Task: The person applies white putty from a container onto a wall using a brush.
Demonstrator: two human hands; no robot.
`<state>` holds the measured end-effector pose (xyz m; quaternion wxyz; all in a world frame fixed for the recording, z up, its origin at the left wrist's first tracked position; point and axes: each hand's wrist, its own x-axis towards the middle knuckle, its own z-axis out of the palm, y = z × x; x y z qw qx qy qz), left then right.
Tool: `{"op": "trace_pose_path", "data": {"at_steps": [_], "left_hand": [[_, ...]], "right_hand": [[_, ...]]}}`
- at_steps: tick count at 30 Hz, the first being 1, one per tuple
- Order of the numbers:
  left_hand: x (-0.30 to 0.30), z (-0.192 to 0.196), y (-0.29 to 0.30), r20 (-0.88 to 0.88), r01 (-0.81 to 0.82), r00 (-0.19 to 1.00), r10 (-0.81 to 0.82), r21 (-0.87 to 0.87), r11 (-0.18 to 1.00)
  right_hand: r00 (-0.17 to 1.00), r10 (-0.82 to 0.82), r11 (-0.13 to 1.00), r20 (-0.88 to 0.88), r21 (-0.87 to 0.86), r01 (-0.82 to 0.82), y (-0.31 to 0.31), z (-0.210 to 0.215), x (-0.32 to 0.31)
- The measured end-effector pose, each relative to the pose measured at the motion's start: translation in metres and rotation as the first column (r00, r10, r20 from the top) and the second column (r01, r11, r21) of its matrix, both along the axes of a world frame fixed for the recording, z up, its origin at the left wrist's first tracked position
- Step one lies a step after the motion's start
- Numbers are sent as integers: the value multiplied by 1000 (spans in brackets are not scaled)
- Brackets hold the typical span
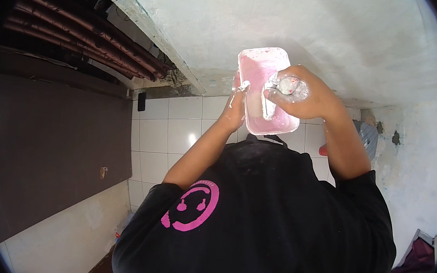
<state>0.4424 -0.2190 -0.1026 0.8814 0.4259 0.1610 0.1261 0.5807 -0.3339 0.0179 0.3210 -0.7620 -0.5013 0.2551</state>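
Note:
A pink rectangular plastic tub, smeared inside with white paste, is held up in front of my chest. My left hand grips the tub's left edge, with paste on its fingers. My right hand is closed around the handle of a paste-covered tool whose blade dips into the tub. Both hands are close together over the tub. My black shirt with a pink round print fills the lower part of the view.
A white plastered wall rises directly ahead. White floor tiles lie below, a dark brown door stands at the left with reddish pipes beyond it, and a patchy white wall is at the right.

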Motion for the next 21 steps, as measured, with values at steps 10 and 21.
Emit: {"op": "trace_pose_path", "data": {"at_steps": [10,21], "left_hand": [[-1,-2,6,14,-5,1000,3,136,991],[-9,-14,15,-19,-63,998,68,187,980]], "right_hand": [[991,-131,967,18,223,124,3,-20,-9],[-2,485,651,-875,360,668,-73,-85,56]]}}
